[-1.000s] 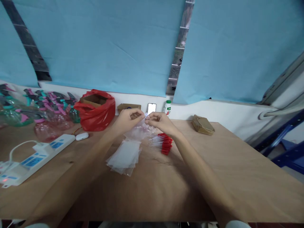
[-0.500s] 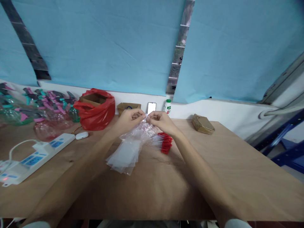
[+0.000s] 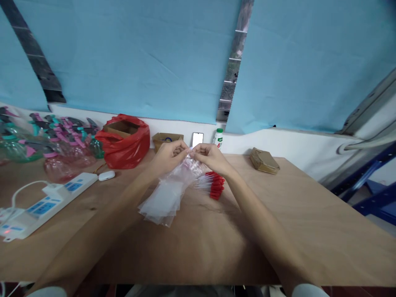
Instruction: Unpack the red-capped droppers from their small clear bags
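Observation:
My left hand [image 3: 172,154] and my right hand [image 3: 210,157] meet above the middle of the table, thumbs and fingers pinched close together. Between the fingertips is the edge of a small clear plastic bag [image 3: 191,152], partly hidden by the fingers. Below the hands, a fanned pile of clear plastic bags [image 3: 163,198] lies on the wood, its upper part crumpled and shiny. Just right of the pile is a bundle of thin clear sticks with red ends [image 3: 217,186]; what they are I cannot tell.
Spray bottles [image 3: 58,152], a white power strip [image 3: 46,208] and a white earphone case [image 3: 107,175] are at left. Along the wall stand a red plastic bag [image 3: 130,144], a small cardboard box [image 3: 157,140], a phone [image 3: 197,139] and a green-capped bottle [image 3: 218,138]. A brown packet [image 3: 264,161] lies right.
Both hands stay pinched in nearly the same place, with only slight finger movement. The pile of bags and the red-ended sticks have not moved.

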`<state>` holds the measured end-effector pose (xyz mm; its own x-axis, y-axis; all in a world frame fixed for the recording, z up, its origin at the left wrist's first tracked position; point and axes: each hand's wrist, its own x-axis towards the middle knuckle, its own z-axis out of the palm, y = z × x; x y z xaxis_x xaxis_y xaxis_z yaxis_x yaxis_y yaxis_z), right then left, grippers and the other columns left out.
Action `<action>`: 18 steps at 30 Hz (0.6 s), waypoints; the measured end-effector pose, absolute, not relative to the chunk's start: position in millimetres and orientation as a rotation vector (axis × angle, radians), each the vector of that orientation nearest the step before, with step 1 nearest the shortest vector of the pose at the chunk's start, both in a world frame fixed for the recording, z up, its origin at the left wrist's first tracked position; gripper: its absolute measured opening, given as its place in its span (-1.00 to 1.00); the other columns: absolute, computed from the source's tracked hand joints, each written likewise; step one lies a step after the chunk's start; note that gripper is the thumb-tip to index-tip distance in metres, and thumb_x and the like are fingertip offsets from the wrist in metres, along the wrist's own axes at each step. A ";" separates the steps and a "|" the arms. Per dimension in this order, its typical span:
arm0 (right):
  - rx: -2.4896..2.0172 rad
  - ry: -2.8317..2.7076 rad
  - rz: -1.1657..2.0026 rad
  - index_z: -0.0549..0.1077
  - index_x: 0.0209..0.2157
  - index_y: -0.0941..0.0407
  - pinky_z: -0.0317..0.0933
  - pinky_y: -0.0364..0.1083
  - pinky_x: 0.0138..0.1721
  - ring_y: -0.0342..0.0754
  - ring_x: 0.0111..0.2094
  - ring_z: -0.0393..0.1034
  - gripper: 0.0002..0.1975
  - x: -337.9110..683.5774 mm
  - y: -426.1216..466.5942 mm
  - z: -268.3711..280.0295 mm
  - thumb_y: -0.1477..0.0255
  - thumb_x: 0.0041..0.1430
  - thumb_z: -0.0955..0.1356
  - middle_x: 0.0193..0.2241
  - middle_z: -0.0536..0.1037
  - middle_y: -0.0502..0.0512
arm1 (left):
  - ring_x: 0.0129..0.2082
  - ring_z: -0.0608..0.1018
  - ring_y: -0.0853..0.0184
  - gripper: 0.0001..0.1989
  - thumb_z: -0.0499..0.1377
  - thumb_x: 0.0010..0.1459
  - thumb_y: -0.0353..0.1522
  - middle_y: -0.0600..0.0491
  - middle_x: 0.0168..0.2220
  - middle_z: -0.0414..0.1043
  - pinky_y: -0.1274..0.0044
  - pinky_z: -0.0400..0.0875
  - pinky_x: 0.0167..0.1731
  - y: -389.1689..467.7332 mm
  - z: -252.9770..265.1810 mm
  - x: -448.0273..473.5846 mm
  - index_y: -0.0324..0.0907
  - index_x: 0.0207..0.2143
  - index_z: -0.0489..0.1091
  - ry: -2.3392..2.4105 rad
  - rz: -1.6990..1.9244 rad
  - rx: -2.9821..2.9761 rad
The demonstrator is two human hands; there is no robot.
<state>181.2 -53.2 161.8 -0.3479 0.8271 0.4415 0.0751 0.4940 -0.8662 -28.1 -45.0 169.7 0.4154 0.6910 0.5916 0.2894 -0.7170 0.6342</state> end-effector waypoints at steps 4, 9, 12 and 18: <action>-0.757 -1.812 0.907 0.54 -0.32 0.14 0.23 -0.11 -0.34 -0.12 -0.39 0.38 -0.63 181.9 -54.3 163.3 0.11 0.12 0.53 -0.39 0.56 0.03 | -0.36 0.57 0.35 -0.74 0.21 0.35 -0.16 0.05 -0.35 0.55 0.56 0.41 -0.34 -42.4 167.4 -28.9 -0.17 -0.26 0.47 0.801 1.218 2.244; -0.771 -1.860 0.831 0.53 -0.32 0.13 0.23 -0.11 -0.33 -0.11 -0.39 0.36 -0.64 181.3 -55.9 164.9 0.11 0.16 0.51 -0.40 0.54 0.02 | -0.37 0.55 0.35 -0.72 0.21 0.34 -0.14 0.05 -0.35 0.55 0.56 0.40 -0.37 -42.8 167.7 -28.1 -0.18 -0.25 0.49 0.809 1.221 2.246; -0.754 -1.832 0.855 0.53 -0.29 0.14 0.24 -0.11 -0.32 -0.12 -0.39 0.36 -0.64 181.4 -55.4 164.0 0.13 0.13 0.53 -0.39 0.54 0.02 | -0.36 0.55 0.34 -0.72 0.21 0.34 -0.15 0.05 -0.34 0.56 0.55 0.41 -0.35 -41.8 167.6 -28.3 -0.19 -0.23 0.49 0.813 1.249 2.231; -0.765 -1.784 0.924 0.52 -0.28 0.14 0.23 -0.12 -0.36 -0.13 -0.42 0.36 -0.65 183.5 -52.0 161.7 0.16 0.11 0.54 -0.43 0.52 -0.01 | -0.37 0.54 0.34 -0.71 0.18 0.36 -0.14 0.06 -0.36 0.53 0.55 0.40 -0.37 -40.1 169.5 -30.9 -0.18 -0.22 0.49 0.875 1.318 2.212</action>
<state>183.5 -52.0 161.7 -0.3512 0.8167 0.4578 0.0972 0.5181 -0.8498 -30.9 -40.1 169.5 0.3529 0.6989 0.6221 0.3018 -0.7143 0.6314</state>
